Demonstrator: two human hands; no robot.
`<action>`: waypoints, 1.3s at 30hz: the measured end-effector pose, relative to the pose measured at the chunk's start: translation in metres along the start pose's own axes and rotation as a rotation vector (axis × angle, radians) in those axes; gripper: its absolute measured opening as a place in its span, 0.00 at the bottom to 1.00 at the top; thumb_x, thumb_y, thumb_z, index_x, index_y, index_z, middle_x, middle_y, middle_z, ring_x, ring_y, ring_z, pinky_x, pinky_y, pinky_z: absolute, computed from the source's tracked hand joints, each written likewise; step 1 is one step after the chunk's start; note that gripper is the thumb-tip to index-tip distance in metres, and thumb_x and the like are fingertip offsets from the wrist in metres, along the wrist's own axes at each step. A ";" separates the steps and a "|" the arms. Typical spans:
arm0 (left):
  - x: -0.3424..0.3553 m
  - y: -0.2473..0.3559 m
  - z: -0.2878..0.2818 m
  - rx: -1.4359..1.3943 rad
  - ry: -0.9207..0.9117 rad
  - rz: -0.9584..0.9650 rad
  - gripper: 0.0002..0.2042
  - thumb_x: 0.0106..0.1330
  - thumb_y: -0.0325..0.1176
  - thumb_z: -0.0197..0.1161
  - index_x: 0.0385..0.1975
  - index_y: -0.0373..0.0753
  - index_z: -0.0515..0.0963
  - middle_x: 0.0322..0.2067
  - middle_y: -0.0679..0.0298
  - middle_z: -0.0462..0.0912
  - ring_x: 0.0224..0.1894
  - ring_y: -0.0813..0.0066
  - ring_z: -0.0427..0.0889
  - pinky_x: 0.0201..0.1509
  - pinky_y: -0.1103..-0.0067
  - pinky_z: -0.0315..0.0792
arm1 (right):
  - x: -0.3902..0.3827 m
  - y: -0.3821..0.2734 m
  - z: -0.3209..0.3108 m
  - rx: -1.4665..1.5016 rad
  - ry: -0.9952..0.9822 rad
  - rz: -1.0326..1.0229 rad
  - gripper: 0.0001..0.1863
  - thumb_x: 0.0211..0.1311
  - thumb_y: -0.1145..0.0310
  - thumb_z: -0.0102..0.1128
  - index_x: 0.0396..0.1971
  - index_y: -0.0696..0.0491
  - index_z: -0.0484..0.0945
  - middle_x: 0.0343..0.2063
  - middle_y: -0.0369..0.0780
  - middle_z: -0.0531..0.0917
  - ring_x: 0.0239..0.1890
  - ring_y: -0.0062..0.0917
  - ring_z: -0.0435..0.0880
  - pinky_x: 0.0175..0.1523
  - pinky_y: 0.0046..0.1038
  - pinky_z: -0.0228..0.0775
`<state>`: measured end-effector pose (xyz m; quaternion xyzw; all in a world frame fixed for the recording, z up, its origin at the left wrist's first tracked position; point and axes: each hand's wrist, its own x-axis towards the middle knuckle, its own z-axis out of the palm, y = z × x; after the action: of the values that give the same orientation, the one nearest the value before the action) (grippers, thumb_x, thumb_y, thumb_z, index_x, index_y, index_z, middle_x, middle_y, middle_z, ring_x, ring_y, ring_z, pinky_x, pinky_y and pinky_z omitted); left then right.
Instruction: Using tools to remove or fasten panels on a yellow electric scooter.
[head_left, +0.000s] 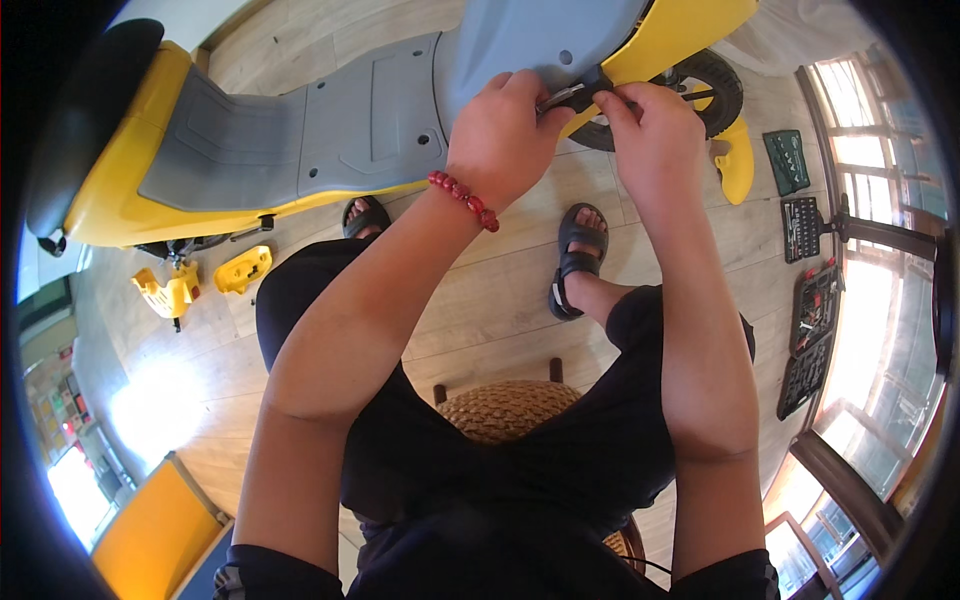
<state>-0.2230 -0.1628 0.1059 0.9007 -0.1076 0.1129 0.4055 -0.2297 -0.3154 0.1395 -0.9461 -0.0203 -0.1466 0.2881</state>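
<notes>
At the top centre, my left hand (505,135), with a red bead bracelet on its wrist, is closed round a slim silver metal item (555,98), most of it hidden by my fingers. My right hand (655,135) has thumb and fingers closed on a small black part (590,82) at the other end of it. Both hands are against the lower edge of the grey panel (540,35) and yellow trim (670,30) of a scooter, whose grey footboard (360,115) stretches off to the left. The scooter's wheel (725,100) shows behind my right hand.
Loose yellow panels (240,268) lie at left, another (735,165) beside the wheel. Tool cases (800,228) line the right side by a window. I sit on a woven stool (505,410), feet on the wooden floor (470,315). An orange board (150,515) stands at lower left.
</notes>
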 end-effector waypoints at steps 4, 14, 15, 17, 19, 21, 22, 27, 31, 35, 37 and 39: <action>0.000 0.004 -0.004 -0.022 -0.079 -0.062 0.14 0.55 0.37 0.65 0.33 0.34 0.73 0.33 0.51 0.78 0.35 0.51 0.77 0.36 0.64 0.72 | 0.003 0.003 -0.001 0.053 -0.031 0.020 0.13 0.55 0.63 0.61 0.27 0.59 0.80 0.24 0.48 0.80 0.29 0.41 0.79 0.35 0.36 0.70; 0.004 -0.003 0.003 0.009 0.080 0.096 0.27 0.52 0.37 0.68 0.50 0.33 0.66 0.45 0.47 0.72 0.42 0.47 0.76 0.45 0.65 0.73 | 0.004 0.011 0.004 0.121 -0.072 -0.005 0.13 0.56 0.63 0.60 0.27 0.60 0.79 0.27 0.49 0.80 0.32 0.43 0.79 0.36 0.37 0.69; 0.004 -0.003 0.004 0.022 0.083 0.101 0.28 0.52 0.37 0.68 0.51 0.33 0.66 0.46 0.47 0.72 0.42 0.47 0.76 0.44 0.64 0.73 | 0.004 0.013 0.005 0.117 -0.071 -0.020 0.13 0.56 0.63 0.60 0.27 0.60 0.78 0.27 0.49 0.80 0.32 0.44 0.79 0.36 0.38 0.69; 0.003 -0.001 0.004 0.019 0.079 0.088 0.28 0.52 0.37 0.68 0.51 0.33 0.65 0.46 0.47 0.72 0.42 0.47 0.76 0.44 0.64 0.73 | 0.003 0.014 0.008 0.123 -0.054 -0.043 0.14 0.56 0.62 0.60 0.27 0.61 0.78 0.27 0.49 0.80 0.33 0.44 0.78 0.36 0.38 0.69; 0.003 -0.002 0.004 0.018 0.074 0.075 0.28 0.52 0.37 0.68 0.51 0.33 0.65 0.46 0.47 0.71 0.43 0.47 0.76 0.45 0.64 0.74 | 0.003 0.013 0.009 0.132 -0.038 -0.067 0.14 0.56 0.62 0.60 0.27 0.61 0.78 0.27 0.49 0.79 0.33 0.45 0.78 0.37 0.38 0.69; 0.004 -0.004 0.004 0.042 0.088 0.082 0.28 0.52 0.37 0.68 0.50 0.33 0.66 0.46 0.46 0.71 0.43 0.47 0.76 0.45 0.65 0.74 | 0.003 0.012 0.009 0.127 -0.017 -0.097 0.14 0.57 0.64 0.60 0.27 0.62 0.75 0.21 0.45 0.76 0.24 0.32 0.75 0.31 0.30 0.65; 0.004 -0.004 0.004 0.042 0.085 0.085 0.28 0.52 0.37 0.68 0.50 0.33 0.66 0.46 0.46 0.71 0.43 0.47 0.76 0.45 0.65 0.74 | 0.003 0.011 0.008 0.127 -0.015 -0.094 0.14 0.57 0.64 0.60 0.27 0.62 0.75 0.21 0.45 0.76 0.24 0.32 0.75 0.31 0.30 0.65; 0.005 -0.003 0.004 0.074 0.086 0.083 0.28 0.52 0.38 0.68 0.50 0.32 0.66 0.47 0.47 0.71 0.42 0.48 0.76 0.44 0.65 0.74 | 0.004 0.010 0.006 0.176 -0.086 -0.022 0.19 0.56 0.57 0.60 0.24 0.62 0.76 0.26 0.51 0.79 0.33 0.46 0.78 0.37 0.40 0.68; 0.006 0.002 0.002 0.039 0.079 0.090 0.28 0.52 0.37 0.68 0.50 0.32 0.66 0.46 0.46 0.72 0.41 0.48 0.76 0.43 0.65 0.74 | 0.004 0.016 0.009 0.174 -0.046 -0.013 0.20 0.55 0.56 0.61 0.22 0.62 0.75 0.25 0.51 0.79 0.31 0.46 0.77 0.36 0.40 0.68; 0.006 0.007 0.000 0.028 0.039 0.034 0.28 0.52 0.37 0.67 0.50 0.31 0.66 0.44 0.45 0.74 0.41 0.50 0.77 0.42 0.66 0.74 | 0.004 0.013 0.005 0.222 -0.092 0.062 0.21 0.55 0.56 0.62 0.23 0.62 0.75 0.22 0.50 0.78 0.28 0.45 0.78 0.34 0.39 0.68; 0.007 0.006 -0.002 0.031 0.027 0.013 0.28 0.53 0.36 0.67 0.50 0.30 0.65 0.44 0.45 0.75 0.40 0.51 0.77 0.42 0.66 0.74 | 0.005 0.006 0.001 0.233 -0.120 0.086 0.20 0.54 0.56 0.62 0.24 0.63 0.76 0.21 0.49 0.78 0.28 0.45 0.78 0.34 0.39 0.68; 0.006 0.005 -0.001 0.048 0.049 0.049 0.28 0.53 0.36 0.66 0.52 0.32 0.65 0.44 0.45 0.75 0.39 0.50 0.78 0.42 0.66 0.74 | 0.005 0.000 -0.004 0.279 -0.175 0.159 0.20 0.54 0.57 0.63 0.26 0.63 0.77 0.23 0.50 0.79 0.29 0.45 0.78 0.35 0.38 0.68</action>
<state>-0.2184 -0.1654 0.1121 0.9043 -0.1168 0.1475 0.3833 -0.2258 -0.3184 0.1443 -0.9048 0.0096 -0.0361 0.4242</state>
